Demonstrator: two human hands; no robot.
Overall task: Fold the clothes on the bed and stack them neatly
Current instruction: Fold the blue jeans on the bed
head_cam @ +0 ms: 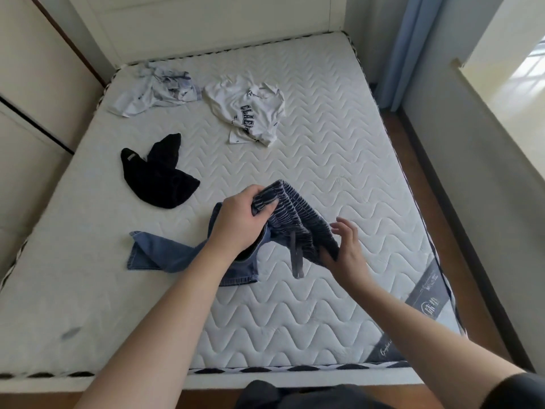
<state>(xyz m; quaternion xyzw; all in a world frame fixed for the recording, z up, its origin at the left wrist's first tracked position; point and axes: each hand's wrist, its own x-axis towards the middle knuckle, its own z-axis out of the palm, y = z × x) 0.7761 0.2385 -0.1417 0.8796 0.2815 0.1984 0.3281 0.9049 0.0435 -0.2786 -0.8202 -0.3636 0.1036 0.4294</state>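
Note:
Blue denim shorts (298, 222) with a gathered elastic waistband and a dangling grey drawstring are lifted off the bare quilted mattress (339, 160). My left hand (240, 219) grips the far end of the waistband. My right hand (346, 247) pinches the waistband's near end between thumb and lower fingers, the other fingers spread. The legs of the shorts trail on the mattress to the left. Farther back lie a crumpled black garment (159, 175), a white T-shirt (250, 110) with dark lettering, and a pale patterned garment (156, 90) near the headboard.
A white headboard (206, 22) closes the far end of the bed. Wardrobe doors (32, 93) run along the left side. On the right are a strip of wooden floor (460, 231), a blue curtain (413, 45) and a low window ledge (501, 119).

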